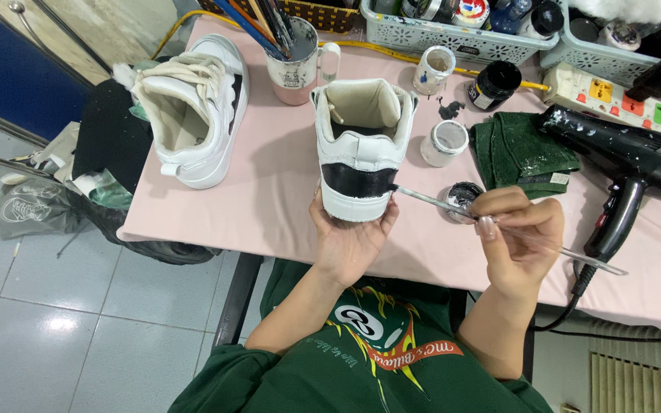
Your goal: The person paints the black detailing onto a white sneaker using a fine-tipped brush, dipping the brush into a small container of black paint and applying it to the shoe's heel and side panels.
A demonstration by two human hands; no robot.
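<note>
My left hand [350, 241] grips the heel end of a white sneaker [363, 145] from below, holding it upright on the pink table [269, 199]. A black band is painted across the heel. In my right hand [518, 229] is a thin paintbrush [431, 200], its tip touching the right end of the black band. A small open pot of black paint [464, 195] sits just behind the brush. The second white sneaker [193, 115] lies at the table's left, laces loose.
A black hair dryer [629, 164] lies at the right beside a folded green cloth [522, 149]. Small paint jars [445, 141], a black jar [495, 82], a mug of brushes [296, 57], a power strip [613, 95] and baskets line the back. Bags hang off the left edge.
</note>
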